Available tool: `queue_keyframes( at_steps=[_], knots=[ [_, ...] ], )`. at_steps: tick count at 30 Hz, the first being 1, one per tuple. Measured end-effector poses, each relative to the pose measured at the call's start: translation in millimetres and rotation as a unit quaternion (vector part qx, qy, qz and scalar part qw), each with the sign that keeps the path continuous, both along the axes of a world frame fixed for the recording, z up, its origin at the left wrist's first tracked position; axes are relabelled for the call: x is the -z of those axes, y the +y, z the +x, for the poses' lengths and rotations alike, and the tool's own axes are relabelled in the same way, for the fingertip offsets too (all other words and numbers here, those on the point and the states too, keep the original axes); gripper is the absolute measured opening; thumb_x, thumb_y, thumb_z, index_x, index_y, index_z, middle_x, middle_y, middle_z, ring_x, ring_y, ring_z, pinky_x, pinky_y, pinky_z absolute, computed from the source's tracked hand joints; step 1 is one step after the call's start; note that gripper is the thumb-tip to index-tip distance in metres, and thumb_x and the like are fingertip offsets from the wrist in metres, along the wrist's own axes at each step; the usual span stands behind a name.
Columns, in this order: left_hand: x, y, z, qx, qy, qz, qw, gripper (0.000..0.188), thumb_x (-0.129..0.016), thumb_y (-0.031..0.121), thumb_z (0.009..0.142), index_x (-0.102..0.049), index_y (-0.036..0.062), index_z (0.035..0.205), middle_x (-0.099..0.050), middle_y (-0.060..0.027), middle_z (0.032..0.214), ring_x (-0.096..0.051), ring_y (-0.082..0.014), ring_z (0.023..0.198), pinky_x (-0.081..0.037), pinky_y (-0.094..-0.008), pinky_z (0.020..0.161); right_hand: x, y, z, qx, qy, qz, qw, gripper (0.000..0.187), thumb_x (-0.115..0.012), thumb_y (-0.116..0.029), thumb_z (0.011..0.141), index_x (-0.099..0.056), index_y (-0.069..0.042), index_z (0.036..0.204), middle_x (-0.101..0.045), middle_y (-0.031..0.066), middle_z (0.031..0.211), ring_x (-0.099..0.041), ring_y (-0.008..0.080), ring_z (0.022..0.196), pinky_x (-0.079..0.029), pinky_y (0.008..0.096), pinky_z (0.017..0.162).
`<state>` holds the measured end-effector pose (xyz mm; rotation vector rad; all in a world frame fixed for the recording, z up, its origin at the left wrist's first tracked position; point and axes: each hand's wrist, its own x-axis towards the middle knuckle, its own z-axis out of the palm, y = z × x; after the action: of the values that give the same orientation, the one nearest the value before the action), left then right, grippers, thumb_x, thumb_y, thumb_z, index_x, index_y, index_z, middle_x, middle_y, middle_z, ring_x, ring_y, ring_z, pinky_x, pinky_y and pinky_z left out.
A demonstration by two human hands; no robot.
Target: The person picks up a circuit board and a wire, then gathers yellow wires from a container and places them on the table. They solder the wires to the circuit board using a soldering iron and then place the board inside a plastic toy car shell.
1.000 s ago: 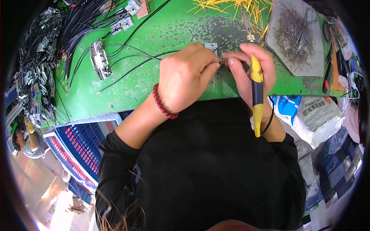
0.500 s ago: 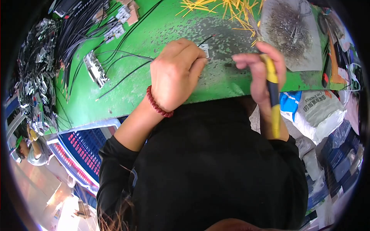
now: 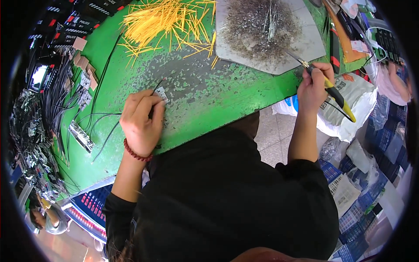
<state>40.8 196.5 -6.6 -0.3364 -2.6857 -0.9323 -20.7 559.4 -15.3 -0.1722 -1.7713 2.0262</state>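
My left hand, with a red bead bracelet at the wrist, rests on the scratched green tabletop. Its fingers are closed on a small whitish circuit board, part of which they cover. A black wire with a bare end pokes out beside the board. Off to the right, my right hand grips a soldering iron with a yellow and black handle. The iron's metal tip points at the grey, residue-covered plate, over its right edge. Silvery solder strands lie on that plate.
Yellow thin sticks are heaped at the far side. Black-wired boards, a metal-like strip part and black boxes crowd the left. A blue basket stands below the table's left edge; a white sack sits at the right.
My head view has swung to the right. My right hand has carried the soldering iron right, to the grey plate. My left hand still holds the board.
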Motion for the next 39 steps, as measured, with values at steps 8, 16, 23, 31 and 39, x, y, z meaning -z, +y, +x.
queue_keyframes(
  at_steps=[8, 16, 23, 31, 39],
  knots=[
    [-2.1, 0.8, 2.4, -0.021, -0.036, 0.026, 0.999, 0.013, -0.071, -0.007, 0.071, -0.065, -0.0007, 0.081, -0.066, -0.014, 0.09, -0.063, -0.0262, 0.079, -0.052, -0.0328, 0.069, 6.7, -6.1, -14.4, -0.011, -0.007, 0.046, 0.999, 0.004, -0.058, 0.0, 0.079, -0.058, 0.0, 0.083, -0.058, 0.0036, 0.067, -0.054, 0.0082, 0.052, -0.04, 0.0195, 0.05],
    [-2.6, -6.9, 5.7, -0.025, -0.044, 0.035, 0.998, 0.01, -0.07, -0.005, 0.073, -0.065, -0.0009, 0.081, -0.067, -0.0136, 0.09, -0.063, -0.0268, 0.08, -0.051, -0.0338, 0.072, 12.3, -4.8, -12.8, -0.07, 0.04, -0.081, 0.993, 0.007, -0.049, -0.005, 0.083, -0.053, 0.001, 0.084, -0.053, 0.0101, 0.067, -0.042, 0.0107, 0.05, -0.035, 0.0221, 0.048],
    [8.3, -8.1, 1.6, -0.003, 0.008, 0.058, 0.998, 0.011, -0.071, 0.0, 0.072, -0.064, 0.002, 0.081, -0.067, -0.0103, 0.089, -0.063, -0.0281, 0.08, -0.052, -0.0364, 0.071, -1.9, -73.9, 17.9, -0.227, 0.021, -0.067, 0.971, 0.02, -0.059, -0.015, 0.081, -0.049, 0.001, 0.088, -0.052, 0.0102, 0.067, -0.047, 0.0126, 0.054, -0.039, 0.0226, 0.054],
    [10.4, -10.7, 4.9, -0.024, -0.008, 0.074, 0.997, 0.011, -0.071, -0.001, 0.072, -0.064, 0.0013, 0.08, -0.068, -0.0105, 0.088, -0.064, -0.028, 0.081, -0.051, -0.0348, 0.072, 6.7, -150.0, 34.4, -0.292, -0.019, -0.012, 0.956, 0.016, -0.057, -0.01, 0.077, -0.049, 0.001, 0.086, -0.052, 0.0116, 0.067, -0.047, 0.0133, 0.054, -0.04, 0.0231, 0.049],
    [12.7, -12.0, 1.0, -0.031, -0.001, 0.065, 0.997, 0.005, -0.067, 0.006, 0.073, -0.062, 0.0045, 0.074, -0.063, -0.008, 0.08, -0.062, -0.0287, 0.076, -0.052, -0.0381, 0.065, 18.5, -151.9, 34.6, -0.281, 0.022, 0.078, 0.956, 0.015, -0.06, -0.007, 0.079, -0.05, 0.001, 0.087, -0.055, 0.0113, 0.069, -0.05, 0.0131, 0.056, -0.043, 0.024, 0.052]
  ],
)
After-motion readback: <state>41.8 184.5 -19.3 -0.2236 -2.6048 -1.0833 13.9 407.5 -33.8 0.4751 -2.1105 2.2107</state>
